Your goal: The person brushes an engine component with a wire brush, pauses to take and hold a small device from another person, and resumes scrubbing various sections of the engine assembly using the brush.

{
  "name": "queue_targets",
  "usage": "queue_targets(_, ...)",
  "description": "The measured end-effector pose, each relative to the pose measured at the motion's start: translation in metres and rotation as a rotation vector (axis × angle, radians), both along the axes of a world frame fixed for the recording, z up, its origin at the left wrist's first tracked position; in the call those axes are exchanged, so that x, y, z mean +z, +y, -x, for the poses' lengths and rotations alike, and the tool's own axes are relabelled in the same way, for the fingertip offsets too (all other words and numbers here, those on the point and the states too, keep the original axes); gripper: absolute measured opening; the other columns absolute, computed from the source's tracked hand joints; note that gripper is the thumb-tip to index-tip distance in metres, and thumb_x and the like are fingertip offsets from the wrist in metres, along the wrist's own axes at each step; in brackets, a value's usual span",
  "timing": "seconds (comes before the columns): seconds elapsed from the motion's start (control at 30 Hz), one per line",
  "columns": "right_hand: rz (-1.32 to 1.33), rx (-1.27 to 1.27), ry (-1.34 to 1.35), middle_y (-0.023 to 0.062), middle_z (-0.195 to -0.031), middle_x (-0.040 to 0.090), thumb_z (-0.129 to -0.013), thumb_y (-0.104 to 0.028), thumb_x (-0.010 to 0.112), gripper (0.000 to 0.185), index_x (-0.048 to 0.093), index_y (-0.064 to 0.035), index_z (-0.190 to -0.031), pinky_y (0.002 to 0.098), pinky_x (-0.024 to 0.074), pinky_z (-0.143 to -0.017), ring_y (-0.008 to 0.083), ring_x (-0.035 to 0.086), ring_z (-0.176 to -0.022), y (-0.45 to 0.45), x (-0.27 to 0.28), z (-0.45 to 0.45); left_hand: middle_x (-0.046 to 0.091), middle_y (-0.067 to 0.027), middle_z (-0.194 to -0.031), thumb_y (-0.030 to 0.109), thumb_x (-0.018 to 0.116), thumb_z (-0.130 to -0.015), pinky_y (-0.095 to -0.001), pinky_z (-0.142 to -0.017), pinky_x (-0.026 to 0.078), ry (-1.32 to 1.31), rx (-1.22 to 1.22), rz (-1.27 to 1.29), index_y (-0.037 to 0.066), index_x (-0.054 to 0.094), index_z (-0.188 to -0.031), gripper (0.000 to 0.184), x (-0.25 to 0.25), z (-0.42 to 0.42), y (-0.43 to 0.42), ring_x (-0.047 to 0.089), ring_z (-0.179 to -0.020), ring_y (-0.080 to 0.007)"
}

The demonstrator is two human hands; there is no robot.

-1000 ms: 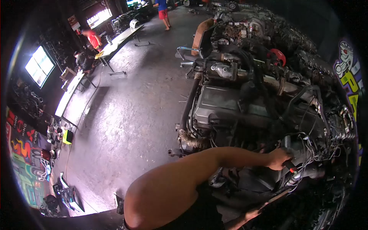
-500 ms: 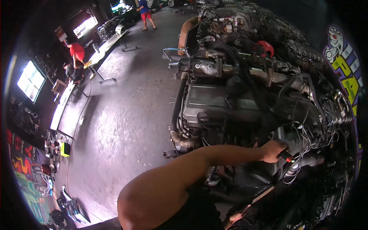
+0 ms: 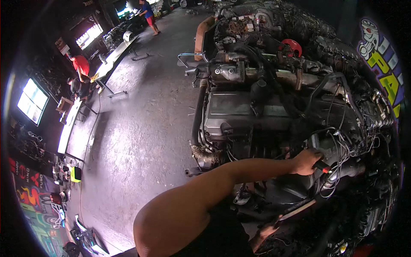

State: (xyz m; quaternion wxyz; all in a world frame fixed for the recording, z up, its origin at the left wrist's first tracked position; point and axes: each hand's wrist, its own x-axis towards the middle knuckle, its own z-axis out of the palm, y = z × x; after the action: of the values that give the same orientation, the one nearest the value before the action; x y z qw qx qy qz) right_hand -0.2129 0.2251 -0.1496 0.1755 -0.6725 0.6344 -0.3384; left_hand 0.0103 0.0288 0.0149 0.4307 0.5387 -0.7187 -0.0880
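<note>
My left hand (image 3: pixel 306 162) is closed round a black handle with a red and yellow tip (image 3: pixel 324 167), beside a bundle of grey wires and a silver pipe (image 3: pixel 349 170) on the engine (image 3: pixel 252 105). My left arm stretches across the lower middle of the view. Lower down, my right hand (image 3: pixel 269 229) is wrapped round one end of a long, pale, flat tool (image 3: pixel 298 210), whose far end points up and right toward the pipe. What its tip touches is too dark to tell.
Large engines and parts fill the right side, with a red ring-shaped part (image 3: pixel 292 47) and a brown-backed chair (image 3: pixel 203 38). Two people are by the long white tables (image 3: pixel 113 58) at left, and another person (image 3: pixel 150 16) stands farther back. A cable runs along the floor.
The view has turned a little, so the room has shifted left. My left hand stays round the black handle near the wires. My right hand still holds the flat tool, now slightly higher in view.
</note>
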Motion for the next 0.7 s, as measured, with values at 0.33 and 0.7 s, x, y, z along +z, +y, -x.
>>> queue_targets(0.33,0.092,0.094,-0.646,0.0139,-0.099,0.061,-0.085,-0.021,0.06,0.038,0.057,0.0111,-0.105,0.0347,0.0431,-0.079,0.0201,0.052,-0.085,-0.048,0.059,0.013,0.055,-0.0198,-0.101,0.013,0.067,-0.062,-0.0446,-0.08,0.046,0.032,-0.004,-0.021,0.002,0.051,-0.109,0.051,0.008,0.0,0.006,0.055,-0.096,-0.0381)
queue_targets(0.7,-0.096,0.057,-0.516,0.0144,-0.089,0.063,-0.079,-0.014,0.057,0.03,0.058,0.0103,-0.096,0.0359,0.0472,-0.071,0.0212,0.056,-0.075,0.015,-0.048,0.035,0.055,-0.0195,-0.102,0.013,0.068,-0.063,-0.0445,-0.082,0.045,0.044,-0.009,0.068,0.0,0.05,-0.108,0.05,0.0,0.0,-0.003,0.054,-0.098,-0.0376)
